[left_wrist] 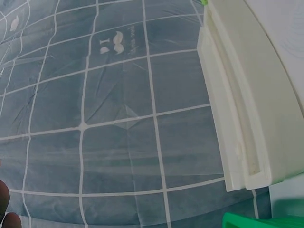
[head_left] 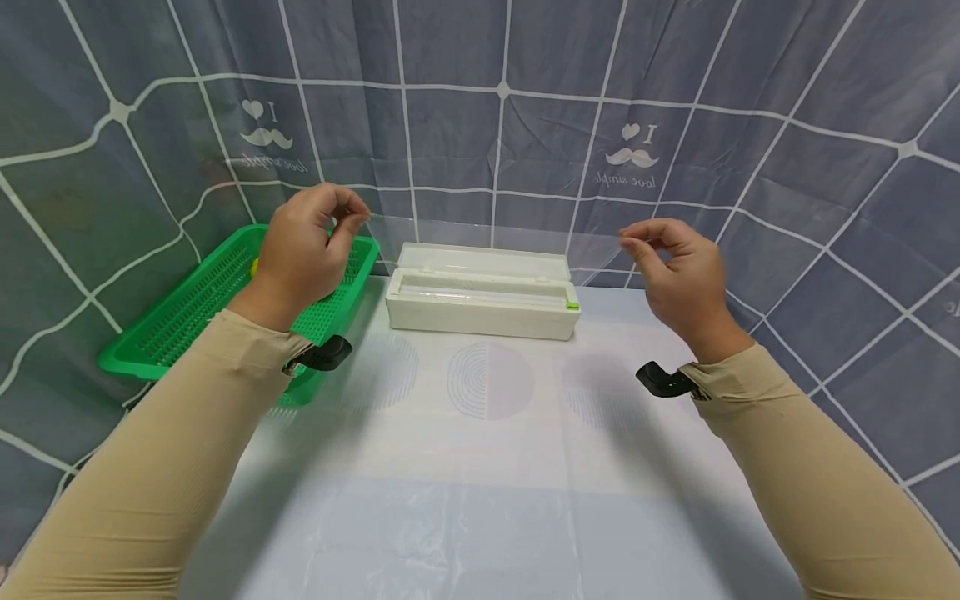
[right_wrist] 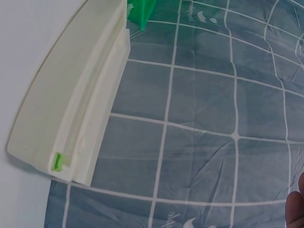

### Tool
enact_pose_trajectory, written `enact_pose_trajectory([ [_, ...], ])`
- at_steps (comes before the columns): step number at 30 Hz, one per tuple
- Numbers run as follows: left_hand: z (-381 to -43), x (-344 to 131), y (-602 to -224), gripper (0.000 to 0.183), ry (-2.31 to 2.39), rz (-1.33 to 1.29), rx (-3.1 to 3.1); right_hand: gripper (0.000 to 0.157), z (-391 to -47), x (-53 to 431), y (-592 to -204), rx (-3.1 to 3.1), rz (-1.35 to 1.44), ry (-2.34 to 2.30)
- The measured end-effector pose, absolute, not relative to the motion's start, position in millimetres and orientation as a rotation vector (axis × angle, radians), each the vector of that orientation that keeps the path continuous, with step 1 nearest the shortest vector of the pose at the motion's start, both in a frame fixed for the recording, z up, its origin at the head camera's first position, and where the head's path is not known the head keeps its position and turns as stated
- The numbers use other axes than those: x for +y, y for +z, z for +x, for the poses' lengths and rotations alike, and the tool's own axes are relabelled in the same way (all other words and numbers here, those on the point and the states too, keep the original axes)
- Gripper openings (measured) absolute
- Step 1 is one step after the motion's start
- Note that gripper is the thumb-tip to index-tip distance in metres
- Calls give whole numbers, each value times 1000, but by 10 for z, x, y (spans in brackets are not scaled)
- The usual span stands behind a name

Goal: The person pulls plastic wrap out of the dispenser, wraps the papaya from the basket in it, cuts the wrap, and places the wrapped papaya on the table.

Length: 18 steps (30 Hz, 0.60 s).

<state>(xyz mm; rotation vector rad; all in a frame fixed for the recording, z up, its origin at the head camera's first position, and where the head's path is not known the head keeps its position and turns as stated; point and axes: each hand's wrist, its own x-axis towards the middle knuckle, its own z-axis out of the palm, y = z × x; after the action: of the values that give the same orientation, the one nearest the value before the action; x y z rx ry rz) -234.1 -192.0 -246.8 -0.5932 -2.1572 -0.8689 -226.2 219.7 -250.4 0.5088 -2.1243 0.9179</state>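
A thin sheet of clear cling film [head_left: 465,232] stretches between my two raised hands. My left hand [head_left: 303,250] pinches one end of it between thumb and fingers, above the green basket. At the other end my right hand [head_left: 681,271] pinches the film the same way. Below and between the hands, a white cling film dispenser [head_left: 483,318] rests on the table with its lid [head_left: 483,260] tipped back. A small green slider [right_wrist: 58,162] sits at its right end. Only fingertips [left_wrist: 4,197] show at the edge of the left wrist view, and likewise fingers [right_wrist: 294,208] in the right.
A green plastic basket [head_left: 198,287] stands at the back left, partly behind the left forearm, with something yellow [head_left: 254,267] inside. The table [head_left: 465,450] has a pale patterned cover. A grey checked curtain [head_left: 450,50] hangs behind and at both sides.
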Motion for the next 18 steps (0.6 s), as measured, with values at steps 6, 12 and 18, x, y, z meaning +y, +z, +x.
enact_pose_trajectory([
  [6, -2274, -1911, -2439, 10, -909, -603, -2125, 14, -2205, 2194, -2482, -2093, 535, 991],
  [12, -2240, -1915, -2430, 10, -936, -625, -2088, 14, -2143, 2199, -2448, -2074, 573, 1016],
  [18, -2224, -1925, -2421, 11, -971, -640, -2060, 12, -2091, 2195, -2420, -2080, 595, 1058],
])
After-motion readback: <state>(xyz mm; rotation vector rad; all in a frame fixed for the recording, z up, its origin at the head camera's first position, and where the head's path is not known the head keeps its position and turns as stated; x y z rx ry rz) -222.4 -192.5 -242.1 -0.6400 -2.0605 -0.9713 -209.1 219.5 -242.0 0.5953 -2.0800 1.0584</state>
